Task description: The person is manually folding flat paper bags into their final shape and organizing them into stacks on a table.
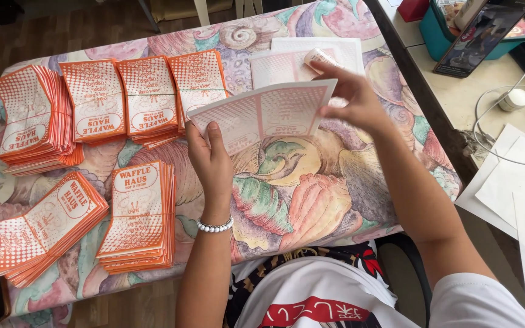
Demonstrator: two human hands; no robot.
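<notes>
A: What did the hands hold at that moment?

B: One flat paper sheet (262, 115), printed w/ pale orange dots, seen from its faint side. It was lifted above the table (311, 200), tilted a bit, approx. over the middle of the shell-pattern cloth.

A: And the grip?

B: The left hand (211, 161) was closed on the lower left edge of the sheet, thumb on top. The right hand (356, 100) pinched the upper right corner w/ fingers bent. On the left wrist was a pearl bracelet (215, 226).

A: What lay just behind?

B: A small pile of same pale sheets (287, 61) on the table, w/ a small roll-like thing (320, 58) on it; I cannot tell what it was.

A: And further?

B: Left side, six stacks of orange bags (98, 100), four in the back row, two in front (141, 215). Right side, a second table w/ a teal box (439, 30), a phone (478, 36) leaning on it, a white cable (505, 121) and white papers (518, 182).
</notes>
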